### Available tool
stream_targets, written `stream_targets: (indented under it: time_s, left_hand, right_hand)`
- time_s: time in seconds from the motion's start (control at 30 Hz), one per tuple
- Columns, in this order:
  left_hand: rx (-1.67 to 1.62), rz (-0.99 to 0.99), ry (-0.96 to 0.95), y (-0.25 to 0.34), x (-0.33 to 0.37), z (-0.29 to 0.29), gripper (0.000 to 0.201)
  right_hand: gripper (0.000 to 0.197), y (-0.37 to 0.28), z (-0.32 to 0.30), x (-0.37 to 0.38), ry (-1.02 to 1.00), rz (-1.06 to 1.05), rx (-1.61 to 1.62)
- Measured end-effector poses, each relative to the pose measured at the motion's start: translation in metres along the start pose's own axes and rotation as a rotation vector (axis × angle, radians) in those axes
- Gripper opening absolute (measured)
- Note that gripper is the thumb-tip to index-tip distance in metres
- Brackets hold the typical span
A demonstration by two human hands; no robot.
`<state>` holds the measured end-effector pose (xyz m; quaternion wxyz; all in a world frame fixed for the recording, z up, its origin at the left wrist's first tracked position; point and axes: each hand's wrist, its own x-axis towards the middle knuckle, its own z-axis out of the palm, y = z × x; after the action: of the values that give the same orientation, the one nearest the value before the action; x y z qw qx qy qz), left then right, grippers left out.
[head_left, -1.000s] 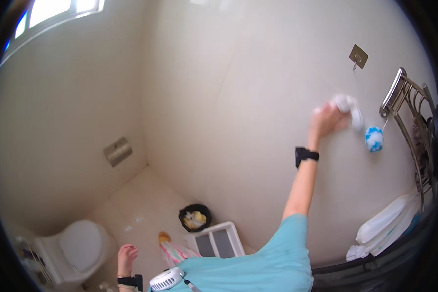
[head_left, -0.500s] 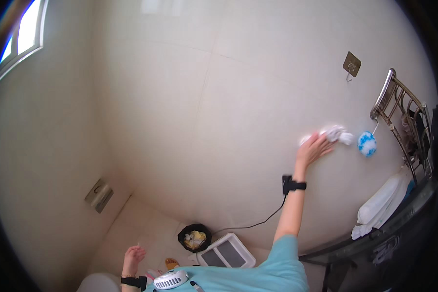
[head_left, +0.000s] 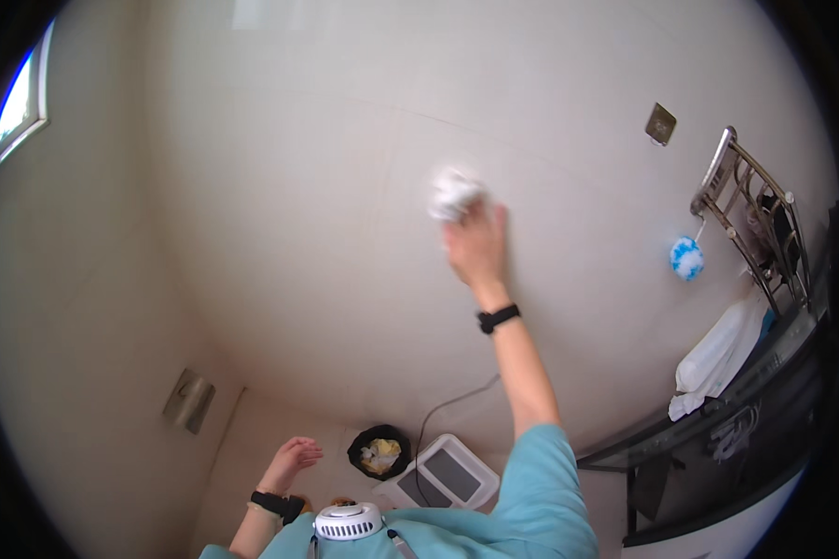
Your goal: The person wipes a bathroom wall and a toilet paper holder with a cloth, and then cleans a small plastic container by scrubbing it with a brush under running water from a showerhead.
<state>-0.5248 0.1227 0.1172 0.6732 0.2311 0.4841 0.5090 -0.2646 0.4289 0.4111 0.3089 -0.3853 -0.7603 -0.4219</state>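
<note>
Reaching up the wall with a white cloth under the right fingers

The bunched white cloth (head_left: 456, 191) seems to lie against the broad pale wall (head_left: 345, 233), nearer its middle than its left edge, where it meets the next wall. It is probably kept crumpled so that it makes a pad between skin and tile, with the wall backing it. The right hand (head_left: 477, 247) is just below it, the cloth under and beyond the fingertips; blur hides whether they grip it or only press.

The two hands are well apart. The left hand (head_left: 295, 455) is down near the floor's left edge, loosely bent and with nothing visible in it, so the cloth is far above it and to its right. It is perhaps held out for balance during the long reach.

Farther out, a blue-and-white puff (head_left: 687, 258) hangs by a cord from a metal rack (head_left: 715, 170) toward the wall's right edge, likely so it can dry; a hook plate (head_left: 661, 124) is fixed higher up. At the wall's lower edge a bin (head_left: 355, 455) with a black liner stands beside a white item with two grey panels (head_left: 454, 473), presumably set there to leave floor to stand on.
</note>
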Motion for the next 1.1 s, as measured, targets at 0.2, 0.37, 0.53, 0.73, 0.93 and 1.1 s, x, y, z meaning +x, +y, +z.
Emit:
stream_targets:
  time_s: [0.2,0.37,0.53,0.73,0.93,1.1]
  left_hand:
    - [-0.020,0.006,0.057,-0.008,-0.003,-0.067,0.015]
    - [-0.028,-0.006,0.217,-0.011,-0.020,-0.102,0.017]
    - [-0.049,0.006,0.229,-0.008,-0.018,-0.097,0.017]
    - [-0.041,-0.039,0.212,-0.013,-0.023,-0.098,0.017]
    - [-0.108,-0.057,0.327,-0.023,-0.038,-0.119,0.016]
    - [-0.089,-0.010,0.380,-0.027,-0.039,-0.116,0.016]
  right_hand:
    - [0.046,0.160,-0.023,-0.035,0.418,0.811,-0.204]
    - [0.042,0.086,-0.036,0.109,0.404,0.565,-0.227]
    - [0.049,-0.073,0.022,0.067,0.000,0.013,-0.118]
    - [0.030,-0.103,0.113,-0.154,-0.453,-0.439,0.158]
    - [0.043,0.023,0.055,-0.183,-0.179,0.337,-0.246]
    - [0.046,0.049,0.029,-0.053,0.320,0.679,-0.136]
